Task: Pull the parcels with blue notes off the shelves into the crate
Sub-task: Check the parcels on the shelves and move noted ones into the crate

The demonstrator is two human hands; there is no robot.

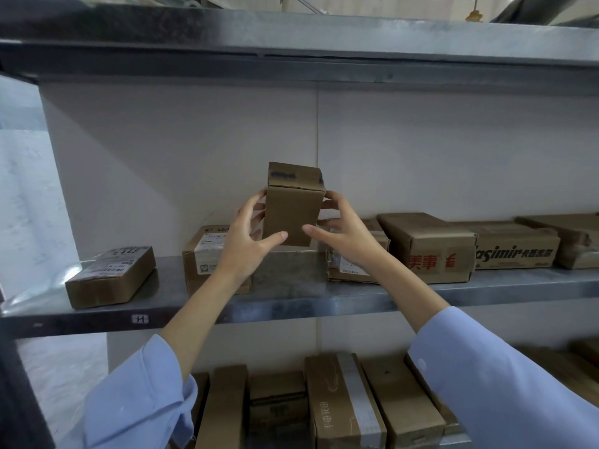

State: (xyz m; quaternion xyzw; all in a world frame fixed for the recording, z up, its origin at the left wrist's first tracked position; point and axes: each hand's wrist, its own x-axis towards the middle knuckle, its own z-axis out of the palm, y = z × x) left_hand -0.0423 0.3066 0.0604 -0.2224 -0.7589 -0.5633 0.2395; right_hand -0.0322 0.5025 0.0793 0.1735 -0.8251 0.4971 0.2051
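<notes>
The box point(293, 215) is held upright, long axis vertical, over the middle shelf point(291, 288), squarely between both grips: left hand point(249, 241) and right hand point(343, 233) each curl round one side.

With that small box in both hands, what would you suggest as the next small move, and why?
Probably turn the small box to check its hidden faces: the left hand and right hand hold it up over the shelf, yet its front and top show no blue note, and no crate is in view.
</notes>
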